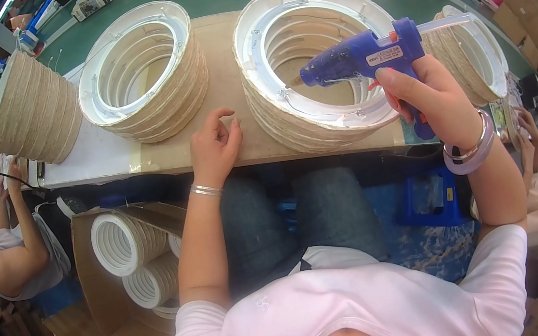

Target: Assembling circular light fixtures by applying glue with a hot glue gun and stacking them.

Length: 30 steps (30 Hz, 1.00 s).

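Note:
My right hand is wrapped round a blue hot glue gun, with a clear glue stick poking out of its back. The nozzle points left, over the white inner ring of a large beige drum lampshade. This shade stands with its open end up, and coiled ribs show inside. My left hand hovers by the table's front edge, left of that shade. Its fingers are loosely curled, thumb and forefinger apart, with nothing visible between them. Behind it to the left stands a second similar lampshade.
Another lampshade stands at the far left, and one more lies tilted behind my right hand. Below the table, a cardboard box holds several smaller ribbed shades. A blue plastic container is beside my legs. People sit at both sides.

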Motion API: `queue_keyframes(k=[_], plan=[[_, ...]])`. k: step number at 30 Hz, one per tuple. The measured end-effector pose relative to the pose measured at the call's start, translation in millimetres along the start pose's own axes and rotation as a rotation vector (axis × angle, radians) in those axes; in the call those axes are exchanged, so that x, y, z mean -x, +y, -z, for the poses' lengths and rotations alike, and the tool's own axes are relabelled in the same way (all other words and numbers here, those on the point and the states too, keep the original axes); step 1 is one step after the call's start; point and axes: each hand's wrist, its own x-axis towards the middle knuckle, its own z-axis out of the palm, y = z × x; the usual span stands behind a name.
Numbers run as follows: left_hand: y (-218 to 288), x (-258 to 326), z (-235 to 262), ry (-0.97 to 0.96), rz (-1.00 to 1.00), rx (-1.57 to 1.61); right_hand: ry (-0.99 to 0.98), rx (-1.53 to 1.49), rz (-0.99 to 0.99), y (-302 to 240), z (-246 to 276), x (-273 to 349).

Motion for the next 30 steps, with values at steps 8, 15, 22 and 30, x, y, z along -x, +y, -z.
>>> queue_keyframes(k=[8,15,22,30], plan=[[2,2,0,-0.006,0.012,0.017,-0.013,0.073,-0.002,-1,2,-1],[1,0,-3,0.005,0.024,0.0,0.045,0.023,-0.007,-6,12,13],[-1,-1,0,0.005,0.01,-0.037,0.121,-0.016,0.0,14,43,58],[0,1,-1,0.019,-0.002,-0.052,0.157,0.018,-0.069,25,41,66]])
